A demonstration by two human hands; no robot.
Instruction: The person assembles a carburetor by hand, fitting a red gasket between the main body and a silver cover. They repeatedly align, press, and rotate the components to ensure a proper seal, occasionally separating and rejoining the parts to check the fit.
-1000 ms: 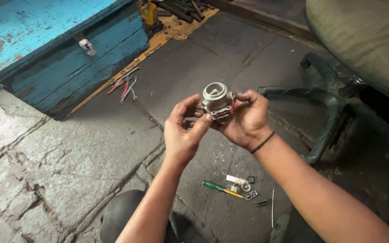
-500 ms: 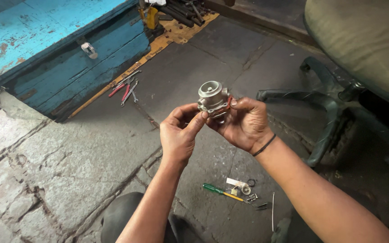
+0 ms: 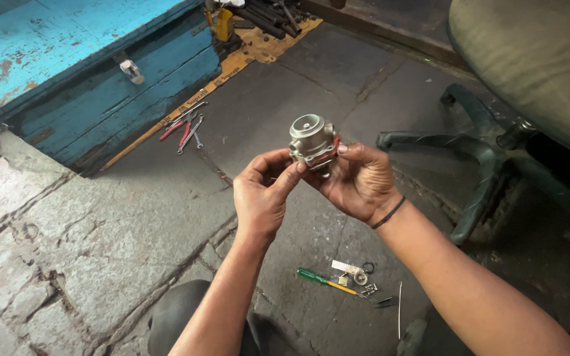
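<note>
**A small metal part held over a hard stone floor**

I have the grey metal carburettor-like part (image 3: 313, 144) up in front of me, chest-high above the floor (image 3: 100, 264). My right hand (image 3: 359, 184) cups it from behind and below, fingers wrapped round its body. My left hand (image 3: 265, 194) pinches at its lower edge with thumb and forefinger closed together.

The hold looks light to me. If my left fingers tug or twist too hard, the part could slip out of my right palm and strike the stone, or something small could drop and roll into the cracks.

The loose bits by the green-handled screwdriver (image 3: 324, 280) lie near my knee, where a shift of my leg could scatter them.

I cannot make out what my left fingertips actually grip; the underside of the part is hidden by my hands.
</note>
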